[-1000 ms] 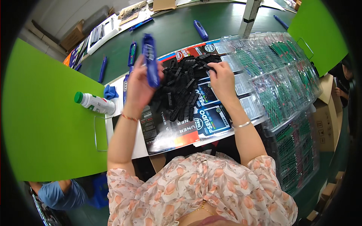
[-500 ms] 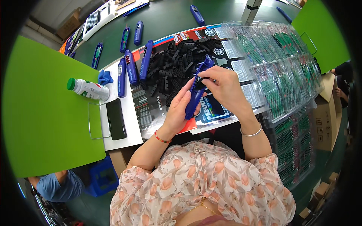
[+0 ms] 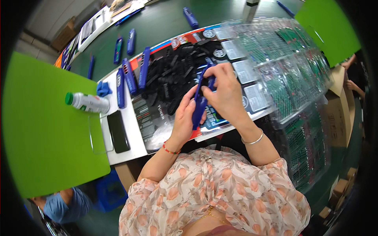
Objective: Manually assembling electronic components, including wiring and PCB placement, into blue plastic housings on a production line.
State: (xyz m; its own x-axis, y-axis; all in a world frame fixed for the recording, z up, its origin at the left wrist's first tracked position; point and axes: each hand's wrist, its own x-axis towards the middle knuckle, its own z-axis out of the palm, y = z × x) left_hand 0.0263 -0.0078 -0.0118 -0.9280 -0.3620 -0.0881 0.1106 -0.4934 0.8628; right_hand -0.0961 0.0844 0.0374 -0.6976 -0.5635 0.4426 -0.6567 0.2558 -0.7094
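Observation:
A long blue plastic housing (image 3: 199, 108), open along its inner side, is held upright and slightly tilted in front of me. My left hand (image 3: 184, 122) wraps its lower part, the thumb along the near edge. Over its upper part, my right hand (image 3: 225, 93) is closed, with the thumb and bent fingers pressed at the opening. A dark part shows between those fingertips, mostly hidden. Just beyond my hands lies a heap of black ribbed plastic pieces (image 3: 167, 74) on printed card sheets (image 3: 147, 128).
Several blue housings (image 3: 121, 88) lie left of the heap, others farther back. A white bottle (image 3: 89, 103), blue cloth (image 3: 103, 89) and black phone (image 3: 118, 131) sit at left. Clear trays of green circuit boards (image 3: 289, 78) are stacked at right. Green panels (image 3: 47, 126) flank the table.
The housing has turned so that its edge faces me more. My right fingers have shifted to grip around its upper part, hiding the black piece. The whole view has tilted slightly.

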